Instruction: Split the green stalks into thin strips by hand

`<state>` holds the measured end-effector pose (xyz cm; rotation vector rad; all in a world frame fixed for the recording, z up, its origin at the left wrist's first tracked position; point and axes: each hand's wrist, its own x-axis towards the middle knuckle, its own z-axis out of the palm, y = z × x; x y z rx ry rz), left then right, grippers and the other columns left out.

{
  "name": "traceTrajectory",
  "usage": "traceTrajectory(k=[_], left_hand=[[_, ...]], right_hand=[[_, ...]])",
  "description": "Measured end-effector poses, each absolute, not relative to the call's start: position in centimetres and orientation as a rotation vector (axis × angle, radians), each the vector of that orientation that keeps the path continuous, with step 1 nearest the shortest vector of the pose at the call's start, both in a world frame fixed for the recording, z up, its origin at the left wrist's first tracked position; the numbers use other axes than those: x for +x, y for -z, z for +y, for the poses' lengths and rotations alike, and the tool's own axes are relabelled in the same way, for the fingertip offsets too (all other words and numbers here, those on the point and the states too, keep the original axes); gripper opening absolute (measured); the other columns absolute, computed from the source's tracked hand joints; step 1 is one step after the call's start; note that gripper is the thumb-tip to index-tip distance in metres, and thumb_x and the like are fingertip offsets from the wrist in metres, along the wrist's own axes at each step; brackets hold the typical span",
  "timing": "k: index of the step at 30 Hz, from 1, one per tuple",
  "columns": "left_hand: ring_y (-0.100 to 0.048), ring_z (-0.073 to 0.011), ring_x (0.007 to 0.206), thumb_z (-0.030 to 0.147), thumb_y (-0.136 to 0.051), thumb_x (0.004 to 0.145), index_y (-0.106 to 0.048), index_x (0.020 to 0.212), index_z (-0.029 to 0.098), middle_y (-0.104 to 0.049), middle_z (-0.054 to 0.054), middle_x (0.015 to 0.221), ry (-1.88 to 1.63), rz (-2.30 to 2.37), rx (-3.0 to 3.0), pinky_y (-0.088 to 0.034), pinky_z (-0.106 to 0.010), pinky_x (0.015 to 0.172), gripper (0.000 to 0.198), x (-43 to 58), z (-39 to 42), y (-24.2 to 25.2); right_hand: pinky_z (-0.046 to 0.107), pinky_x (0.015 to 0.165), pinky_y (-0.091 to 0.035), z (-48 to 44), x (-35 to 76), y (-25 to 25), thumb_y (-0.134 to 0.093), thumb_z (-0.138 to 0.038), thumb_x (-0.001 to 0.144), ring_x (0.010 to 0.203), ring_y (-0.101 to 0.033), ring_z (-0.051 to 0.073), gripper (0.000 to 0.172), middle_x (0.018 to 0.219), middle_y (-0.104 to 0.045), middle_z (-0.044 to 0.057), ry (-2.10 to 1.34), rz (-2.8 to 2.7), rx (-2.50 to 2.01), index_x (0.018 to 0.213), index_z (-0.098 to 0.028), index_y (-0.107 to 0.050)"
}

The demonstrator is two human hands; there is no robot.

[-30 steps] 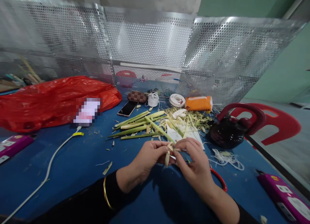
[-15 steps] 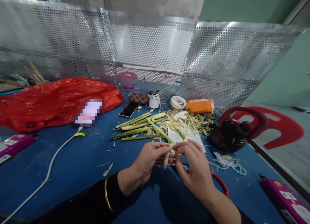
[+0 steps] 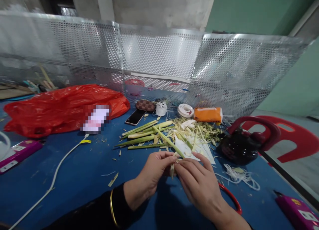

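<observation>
My left hand [image 3: 152,172] pinches a short, pale plant strip [image 3: 172,170] between thumb and fingers. From the other side my right hand [image 3: 199,180] meets it, fingers bent over the strip's upper end and partly hiding it. Just beyond the hands lie long green-and-white plant stalks [image 3: 142,136], one pointing toward my fingertips. Shredded plant scraps [image 3: 206,130] are heaped at their right, partly over a white paper sheet [image 3: 203,150]. A red curved handle [image 3: 230,195] shows beside my right wrist; the rest of it is hidden.
On the blue table [image 3: 82,190] are a red plastic bag [image 3: 54,107], two phones, including a dark one [image 3: 136,117], and a white cable [image 3: 56,172]. Farther right stand a white spool [image 3: 185,110], an orange packet [image 3: 208,115], a black pot [image 3: 239,147] and loose white cord [image 3: 240,177].
My right fingers have closed in over the strip, and less of it shows. The whole view has shifted, so the table's things appear slightly lower and farther right.
</observation>
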<state>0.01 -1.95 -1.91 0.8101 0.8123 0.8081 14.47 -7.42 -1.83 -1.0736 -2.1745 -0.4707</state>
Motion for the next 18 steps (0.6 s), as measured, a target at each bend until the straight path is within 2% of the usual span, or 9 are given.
traceTrajectory(k=[4, 8, 10, 12, 14, 18], left_hand=[[-0.05, -0.0075, 0.049, 0.03, -0.079, 0.058, -0.07, 0.078, 0.01, -0.062, -0.001, 0.06, -0.783, 0.824, 0.8, -0.037, -0.02, 0.05, 0.03, 0.25, -2.3, 2.24], [-0.05, -0.0075, 0.049, 0.026, -0.078, 0.058, -0.07, 0.078, 0.01, -0.061, 0.0, 0.058, -0.785, 0.819, 0.795, -0.041, -0.022, 0.053, 0.026, 0.39, -2.55, 2.21], [-0.052, -0.0085, 0.048, 0.026, -0.077, 0.06, -0.071, 0.078, 0.011, -0.061, 0.0, 0.055, -0.787, 0.852, 0.826, -0.044, -0.023, 0.055, 0.025, 0.34, -2.58, 2.0], [-0.059, -0.0118, 0.052, 0.027, -0.077, 0.06, -0.071, 0.079, 0.011, -0.066, -0.002, 0.059, -0.789, 0.892, 0.853, -0.047, -0.025, 0.057, 0.026, 0.23, -2.56, 1.72], [-0.065, -0.0159, 0.058, 0.028, -0.077, 0.059, -0.071, 0.08, 0.011, -0.07, -0.007, 0.066, -0.785, 0.911, 0.878, -0.047, -0.025, 0.058, 0.028, 0.12, -2.52, 1.48], [-0.067, -0.0175, 0.061, 0.032, -0.076, 0.06, -0.072, 0.085, 0.009, -0.072, -0.01, 0.067, -0.744, 0.913, 0.942, -0.048, -0.025, 0.058, 0.033, 0.02, -2.38, 1.31]], right_hand=[[0.045, 0.104, -0.026, -7.5, 14.49, 2.15, -0.05, -0.009, 0.088, 0.088, -0.064, 0.02, 0.021, 0.087, -0.071, 0.003, 0.55, -2.254, -1.091, 0.101, -0.02, -0.062], [0.046, 0.1, -0.033, -7.47, 14.42, 2.23, -0.048, -0.009, 0.086, 0.08, -0.062, 0.018, 0.019, 0.082, -0.068, 0.002, 0.389, -2.129, -1.127, 0.092, -0.021, -0.062], [0.042, 0.093, -0.039, -7.31, 14.42, 2.28, -0.05, -0.01, 0.085, 0.079, -0.061, 0.018, 0.016, 0.081, -0.065, 0.002, 0.22, -1.991, -1.168, 0.087, -0.022, -0.061], [0.035, 0.078, -0.046, -7.08, 14.46, 2.41, -0.052, -0.014, 0.086, 0.076, -0.06, 0.017, 0.013, 0.077, -0.063, 0.002, -0.004, -1.822, -1.206, 0.079, -0.022, -0.061], [0.029, 0.063, -0.046, -6.84, 14.52, 2.6, -0.055, -0.022, 0.086, 0.068, -0.057, 0.016, 0.015, 0.07, -0.061, 0.001, -0.269, -1.636, -1.258, 0.072, -0.021, -0.059], [0.025, 0.051, -0.04, -6.53, 14.53, 2.89, -0.064, -0.039, 0.079, 0.053, -0.049, 0.013, 0.024, 0.056, -0.055, -0.002, -0.791, -1.294, -1.323, 0.066, -0.018, -0.059]])
